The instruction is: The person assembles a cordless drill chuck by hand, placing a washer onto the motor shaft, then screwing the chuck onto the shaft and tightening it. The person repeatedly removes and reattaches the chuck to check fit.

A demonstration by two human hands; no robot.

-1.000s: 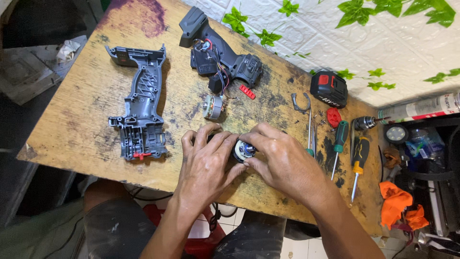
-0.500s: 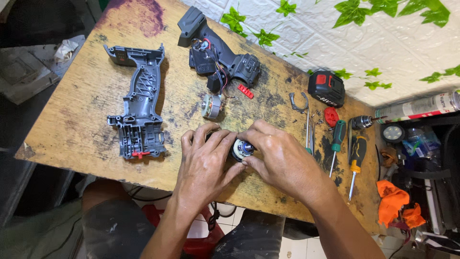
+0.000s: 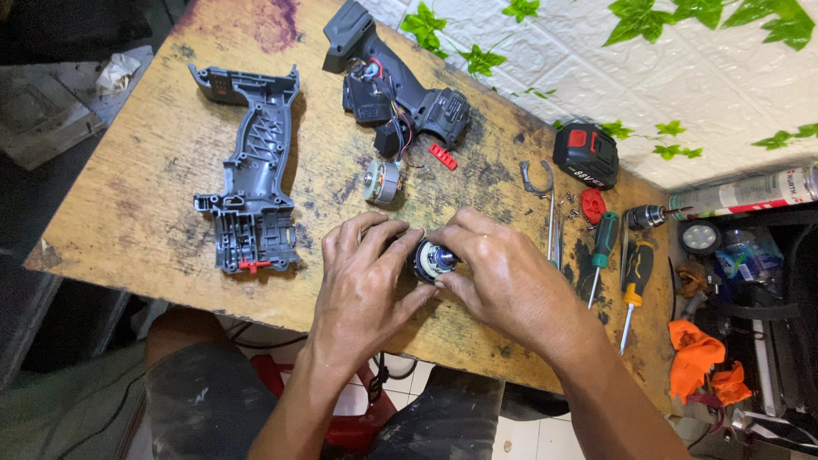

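Worn, stained wood is what we see under everything: a small table [image 3: 119, 213] with both hands meeting near its front edge. Our left hand [image 3: 366, 277] and right hand [image 3: 503, 277] close together around a small round gear unit [image 3: 433, 260], dark outside with a shiny metal centre. The left fingers curl over its left side, and the right thumb and fingers pinch it from the right, so both hands have a narrow, firm hold on it. It sits just above the tabletop, between the two hands; we cannot tell whether it touches the wood.

Left of the hands lies a grey shell [image 3: 251, 175], an empty half of a tool housing, open side up, with a small red piece at its lower end. Farther back lies the other half [image 3: 396, 89], dark, with wires and a switch block showing. Between it and the hands lies a motor [image 3: 382, 182], a short metal cylinder, well apart from the hands. A small red part [image 3: 442, 156] lies just beside the dark half.

To the right we see a black and red battery [image 3: 585, 154], a metal clip [image 3: 536, 179], a green screwdriver [image 3: 601, 251] and a yellow screwdriver [image 3: 634, 285] side by side, and a chuck [image 3: 646, 216]. Orange cloth [image 3: 703, 358] lies beyond the table's right edge.
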